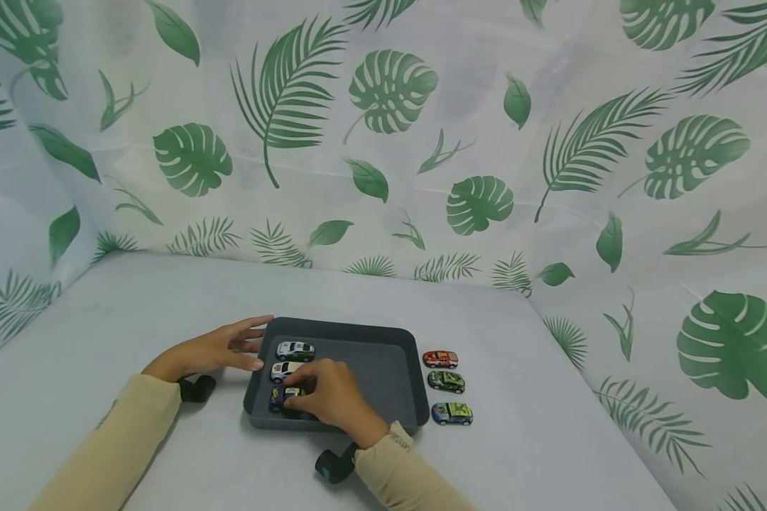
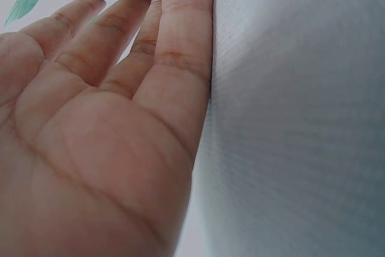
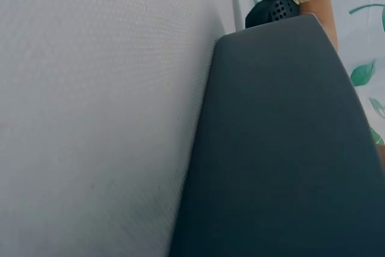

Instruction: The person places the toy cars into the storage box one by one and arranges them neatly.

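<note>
While handheld, blue car [image 1: 279, 399] left-right.

In the lower centre of the head view we see a tray [image 1: 383, 369], smooth and matt, like plastic or coated metal. The toy cars [image 1: 446, 381] at lower right of centre look hard and glossy. Our wrist views show a finely ribbed, matt table covering [image 3: 90, 118]. Across the top, the backdrop [image 1: 319, 199] resembles lightly creased printed cloth.

Three toy cars [image 1: 284, 371] are left in the tray [image 1: 373, 376], three other cars [image 1: 446, 382] right of it.
</note>
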{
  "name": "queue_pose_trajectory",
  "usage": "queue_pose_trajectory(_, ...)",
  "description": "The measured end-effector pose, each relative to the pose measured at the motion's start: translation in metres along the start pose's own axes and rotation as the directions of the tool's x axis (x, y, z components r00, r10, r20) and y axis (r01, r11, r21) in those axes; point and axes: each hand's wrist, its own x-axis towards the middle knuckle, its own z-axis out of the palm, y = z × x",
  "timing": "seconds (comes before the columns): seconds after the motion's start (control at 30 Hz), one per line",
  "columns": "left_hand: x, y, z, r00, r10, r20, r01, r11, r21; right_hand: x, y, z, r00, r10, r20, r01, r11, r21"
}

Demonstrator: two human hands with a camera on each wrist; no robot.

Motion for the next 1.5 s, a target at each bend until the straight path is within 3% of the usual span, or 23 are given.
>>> queue_pose_trajectory(0.23,0.0,0.003,0.0,1.0,0.003,-0.007,-0.003,1.0,0.014,0.001,-0.002,0.0,1.0,0.001,0.005,-0.001,1.0,-0.025)
queue_pose_trajectory(0.67,0.001,0.002,-0.001,1.0,-0.007,-0.008,0.007,1.0,0.011,-0.003,0.011,-0.017,0.997,-0.005,0.077,-0.002,0.996,0.09)
queue_pose_trajectory(0.8,0.0,0.001,0.0,1.0,-0.013,-0.008,0.013,1.0,0.009,-0.004,0.019,-0.03,0.987,-0.049,0.153,0.021,0.984,0.179)
queue_pose_trajectory(1.03,0.0,-0.001,0.001,1.0,0.013,0.003,-0.013,1.0,0.0,-0.011,0.032,-0.054,0.951,-0.165,0.263,0.084,0.953,0.291)
queue_pose_trajectory(1.17,0.001,-0.001,0.0,0.999,0.031,0.015,-0.031,1.0,-0.005,-0.016,0.038,-0.066,0.938,-0.219,0.268,0.13,0.94,0.316)
queue_pose_trajectory(1.5,-0.001,0.0,0.0,1.0,0.019,0.007,-0.019,1.0,0.014,-0.02,0.047,-0.085,0.939,-0.25,0.236,0.165,0.93,0.329)
